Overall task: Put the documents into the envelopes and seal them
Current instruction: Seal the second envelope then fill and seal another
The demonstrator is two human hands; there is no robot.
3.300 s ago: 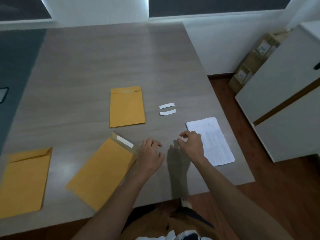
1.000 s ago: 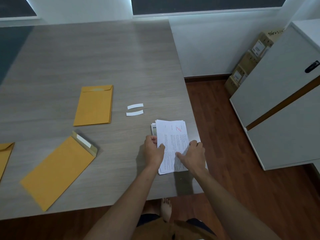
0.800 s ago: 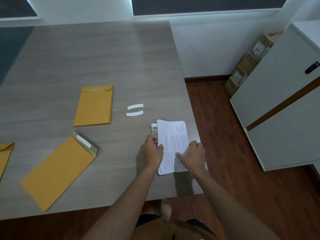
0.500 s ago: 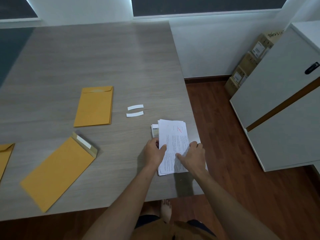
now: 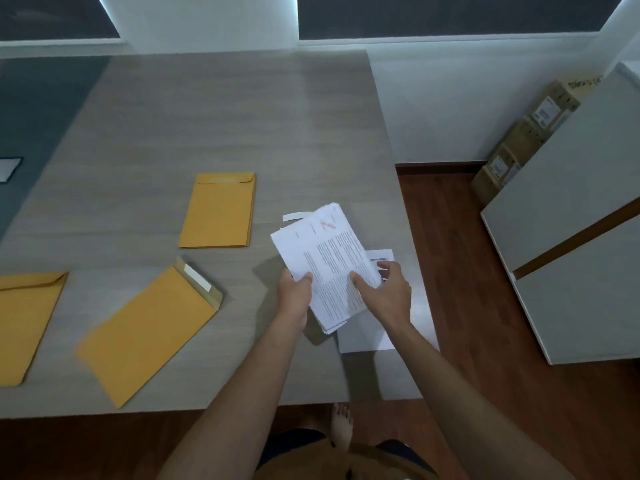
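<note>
Both hands hold a stack of white printed documents [image 5: 325, 258] lifted off the table and tilted to the left. My left hand [image 5: 296, 294] grips its left edge, my right hand [image 5: 384, 294] its lower right side. More white sheets [image 5: 367, 336] stay flat on the table beneath. An open yellow envelope [image 5: 145, 330] with its flap up and a white adhesive strip lies to the left. A closed yellow envelope [image 5: 220, 211] lies further back. A third envelope [image 5: 24, 320] sits at the left edge of the view.
A white peeled strip [image 5: 294, 216] lies on the grey wooden table [image 5: 225, 116], partly behind the documents. The table's right edge runs close to my right hand. A white cabinet [image 5: 571, 220] and cardboard boxes [image 5: 519, 143] stand on the right, on the wood floor.
The top part of the paper pile has been lifted off the table by both hands and turned leftward, leaving some sheets behind. The view has shifted slightly left.
</note>
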